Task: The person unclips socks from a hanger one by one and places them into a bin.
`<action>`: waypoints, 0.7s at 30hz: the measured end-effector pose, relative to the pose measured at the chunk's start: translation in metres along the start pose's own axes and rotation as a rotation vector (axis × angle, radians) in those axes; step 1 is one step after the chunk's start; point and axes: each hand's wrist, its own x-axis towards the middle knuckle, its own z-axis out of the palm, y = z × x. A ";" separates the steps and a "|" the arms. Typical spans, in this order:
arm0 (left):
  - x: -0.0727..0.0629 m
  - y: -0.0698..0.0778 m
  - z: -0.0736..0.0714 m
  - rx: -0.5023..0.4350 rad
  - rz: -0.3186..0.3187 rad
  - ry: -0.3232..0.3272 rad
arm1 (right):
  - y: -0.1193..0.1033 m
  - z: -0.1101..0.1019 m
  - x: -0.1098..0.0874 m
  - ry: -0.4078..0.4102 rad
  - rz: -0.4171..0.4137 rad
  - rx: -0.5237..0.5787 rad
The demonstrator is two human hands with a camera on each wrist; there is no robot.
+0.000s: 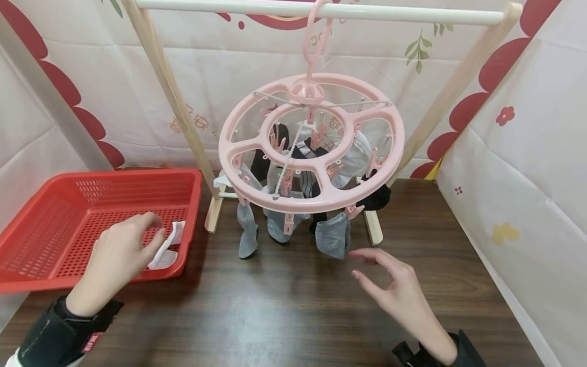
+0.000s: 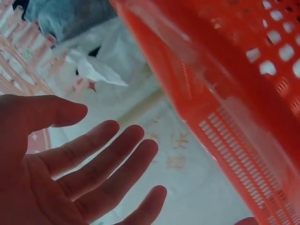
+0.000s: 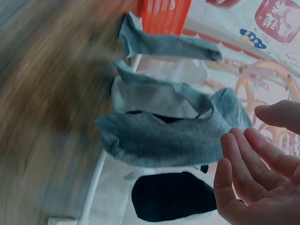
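Observation:
My left hand (image 1: 120,250) hovers over the right side of the red basket (image 1: 59,178), fingers loosely bent and holding nothing. Below its fingertips lies a white sock (image 1: 166,259) in the basket. My right hand (image 1: 399,290) is beside a grey sock (image 1: 333,237) hanging at the front of the pink round clip hanger (image 1: 302,205). Its fingers are spread from the thumb and grip nothing. From the right wrist, that sock (image 3: 164,140) appears close to the fingertips; whether they touch is unclear. In the left wrist view the palm and relaxed fingers (image 2: 101,180) are bare.
Several other grey, black and white socks hang from the hanger's pegs, among them a black sock (image 1: 376,198). The hanger hooks over a white rail (image 1: 390,12) between wooden legs (image 1: 169,86). Printed cloth walls (image 1: 518,168) surround the brown table (image 1: 275,311).

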 end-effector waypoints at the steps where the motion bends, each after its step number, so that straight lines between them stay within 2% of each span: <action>1: -0.002 0.002 0.001 0.014 0.002 0.009 | 0.001 -0.002 0.001 0.001 0.004 -0.007; 6: -0.010 0.011 0.000 0.048 -0.005 0.034 | 0.003 -0.012 0.009 0.008 0.033 -0.035; 12: -0.017 0.020 -0.001 0.045 0.015 0.050 | 0.004 -0.026 0.030 0.009 0.037 -0.027; 21: -0.028 0.037 0.003 0.019 0.112 0.157 | 0.003 -0.043 0.066 -0.081 0.030 0.047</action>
